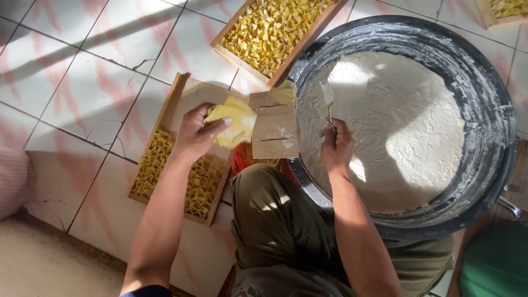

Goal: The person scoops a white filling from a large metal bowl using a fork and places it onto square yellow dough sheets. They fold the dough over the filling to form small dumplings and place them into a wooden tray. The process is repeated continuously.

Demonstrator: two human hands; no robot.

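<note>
My left hand [198, 131] holds a folded yellow dough wrapper [234, 121] over the wooden tray [177, 96] at my left, which is half filled with folded yellow dumplings [159, 165]. My right hand [336, 144] grips a flat spatula [328, 96] whose blade reaches into the pale filling paste [396, 126] in a large dark round basin [489, 110]. A small wooden board [274, 129] with a slit lies between my hands, at the basin's left rim. My knee in olive trousers [269, 220] sits below it.
A second wooden tray [272, 30] full of yellow dumplings lies at the top, against the basin. Part of a third tray [506, 11] shows at the top right. The floor is white tile with pink streaks. A green object [495, 264] sits at the bottom right.
</note>
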